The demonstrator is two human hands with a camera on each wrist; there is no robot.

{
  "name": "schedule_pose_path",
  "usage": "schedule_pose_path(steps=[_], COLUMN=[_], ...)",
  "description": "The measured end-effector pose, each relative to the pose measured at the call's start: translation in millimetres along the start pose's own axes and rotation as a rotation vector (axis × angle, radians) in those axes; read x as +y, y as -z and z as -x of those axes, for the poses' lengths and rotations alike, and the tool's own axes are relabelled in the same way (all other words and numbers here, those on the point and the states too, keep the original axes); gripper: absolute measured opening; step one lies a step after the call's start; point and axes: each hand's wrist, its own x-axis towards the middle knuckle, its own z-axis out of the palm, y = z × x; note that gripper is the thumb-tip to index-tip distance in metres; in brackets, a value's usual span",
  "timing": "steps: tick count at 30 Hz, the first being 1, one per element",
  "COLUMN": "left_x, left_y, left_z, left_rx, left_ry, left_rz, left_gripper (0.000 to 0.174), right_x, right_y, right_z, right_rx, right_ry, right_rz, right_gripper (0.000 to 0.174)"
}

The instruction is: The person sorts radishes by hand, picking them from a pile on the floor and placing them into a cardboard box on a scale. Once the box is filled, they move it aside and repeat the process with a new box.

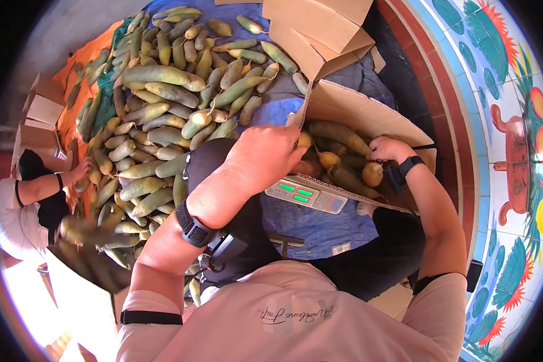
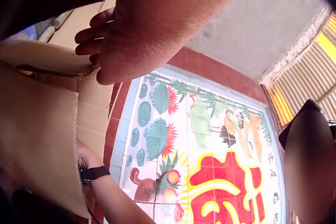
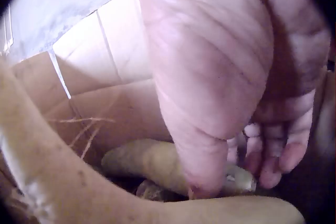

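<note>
An open cardboard box (image 1: 368,102) in front of the person holds several long green radishes. At the box's left edge, the left hand (image 1: 256,154) holds the cardboard, its thumb and fingers on either side of the rim (image 2: 86,71) in the left wrist view. Inside the box, the right hand (image 1: 389,149) pinches the end of a green radish (image 3: 149,161) between thumb and fingers. In the head view that hand is by the tip of a long radish (image 1: 341,134), and a rounded yellowish radish end (image 1: 372,174) lies just below it.
A large pile of green radishes (image 1: 163,90) covers the blue and orange sheets at left. A scale (image 1: 306,193) with lit green displays is beside the box. More open cardboard (image 1: 320,30) stands behind. Another person (image 1: 27,205) reaches into the pile. A painted tile wall (image 1: 513,151) rises at right.
</note>
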Motion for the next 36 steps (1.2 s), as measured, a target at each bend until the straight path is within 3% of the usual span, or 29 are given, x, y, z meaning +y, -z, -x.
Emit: schedule_pose_path(steps=[3, 7, 9, 10, 12, 13, 16, 19, 22, 24, 26, 28, 31, 36], left_x=[-3, -2, -4, -4, -4, -4, -3, -5, -2, 0, 0, -1, -1, -2], left_y=[-2, -1, -3, -3, -5, -5, -3, -3, -3, -4, -5, -6, -3, 0], left_z=[0, 1, 2, 2, 3, 3, 4, 5, 3, 2, 1, 1, 4, 8], left_rx=[-0.01, -0.016, -0.021, -0.025, -0.018, -0.014, -0.03, -0.026, -0.042, -0.058, -0.053, -0.052, -0.038, -0.024], left_ry=[0.031, 0.051, 0.018, 0.005, 0.01, 0.0, 0.004, -0.019, -0.014, 0.0, 0.018, 0.024, 0.03, 0.026], left_rz=[-0.007, -0.02, -0.032, -0.035, -0.041, -0.038, -0.045, -0.058, -0.074, -0.085, -0.092, -0.092, -0.088, -0.085], left_gripper=[0.023, 0.023, 0.023, 0.023, 0.024, 0.024, 0.026, 0.026, 0.026, 0.026, 0.027, 0.027, 0.028, 0.029], right_x=[-11, -15, -24, -30, -38, -33, -44, -55, -65, -108, -139, -174, -181, -131], right_y=[4, 12, 20, 24, 27, 25, 36, 46, 61, 65, 77, 85, 79, 45], right_z=[11, 35, 55, 69, 99, 108, 163, 215, 245, 247, 237, 231, 215, 205], right_rx=[0.038, 0.141, 0.483, 0.482, 0.728, 0.866, 0.942, 1.092, 1.143, 1.428, 1.267, 0.935, 0.897, 0.775], right_ry=[0.05, 0.186, 0.299, 0.315, 0.283, 0.418, 0.31, 0.226, 0.311, 0.496, 0.668, 1.059, 0.999, 0.825], right_rz=[0.089, -0.132, 0.036, 0.041, 0.029, -0.051, -0.207, -0.555, -0.622, -0.725, -0.932, -0.927, -0.813, -0.645], right_gripper=[0.029, 0.027, 0.031, 0.031, 0.029, 0.027, 0.028, 0.033, 0.033, 0.034, 0.035, 0.035, 0.035, 0.028])
